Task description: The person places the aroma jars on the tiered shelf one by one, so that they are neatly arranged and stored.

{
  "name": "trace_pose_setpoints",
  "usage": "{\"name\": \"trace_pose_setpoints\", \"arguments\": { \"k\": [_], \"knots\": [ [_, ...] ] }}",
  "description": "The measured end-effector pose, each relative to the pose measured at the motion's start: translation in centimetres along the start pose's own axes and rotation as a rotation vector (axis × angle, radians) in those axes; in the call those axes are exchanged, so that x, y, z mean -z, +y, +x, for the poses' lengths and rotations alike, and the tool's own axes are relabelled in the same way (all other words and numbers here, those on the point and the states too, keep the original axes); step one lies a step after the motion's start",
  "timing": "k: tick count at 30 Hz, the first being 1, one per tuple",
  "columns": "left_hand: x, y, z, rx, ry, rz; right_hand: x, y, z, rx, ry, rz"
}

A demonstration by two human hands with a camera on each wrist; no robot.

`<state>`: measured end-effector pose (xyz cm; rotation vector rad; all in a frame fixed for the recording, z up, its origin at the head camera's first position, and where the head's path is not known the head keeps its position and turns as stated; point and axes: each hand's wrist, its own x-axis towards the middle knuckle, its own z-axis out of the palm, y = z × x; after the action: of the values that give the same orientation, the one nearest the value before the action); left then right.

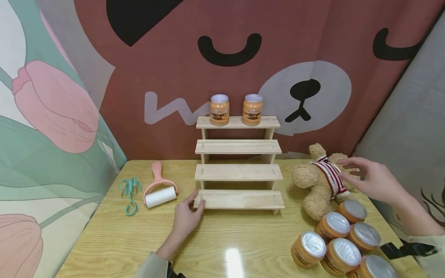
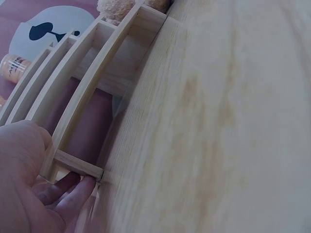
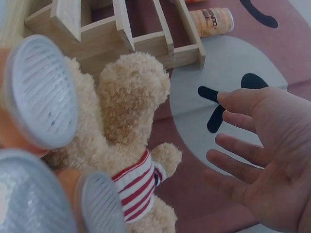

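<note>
Jars (image 1: 344,251) apart from right hand (image 1: 374,179), fingers parted, near bear (image 1: 328,177); left hand (image 1: 185,220) grips shelf (image 1: 240,172) corner.

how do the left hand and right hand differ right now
The left hand grips the left end of the lowest step of the wooden shelf, while the right hand holds nothing. The left hand's fingers curl at the shelf's end; the right hand's are extended and parted, nearest the teddy bear. Both hands are bare and come out of pale sleeves.
</note>
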<state>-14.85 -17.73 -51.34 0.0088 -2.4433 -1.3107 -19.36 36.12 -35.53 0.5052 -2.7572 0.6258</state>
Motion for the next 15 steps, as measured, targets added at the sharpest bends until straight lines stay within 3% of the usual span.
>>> {"name": "trace_pose_setpoints", "arguments": {
  "k": [5, 15],
  "knots": [
    [0.0, 0.0, 0.0, 0.000, 0.004, 0.005, -0.3, 0.7, -1.0, -0.043, -0.050, 0.027],
    [0.0, 0.0, 0.0, 0.007, 0.002, 0.003, -1.1, 2.4, -3.1, -0.038, -0.098, 0.033]
  ]
}}
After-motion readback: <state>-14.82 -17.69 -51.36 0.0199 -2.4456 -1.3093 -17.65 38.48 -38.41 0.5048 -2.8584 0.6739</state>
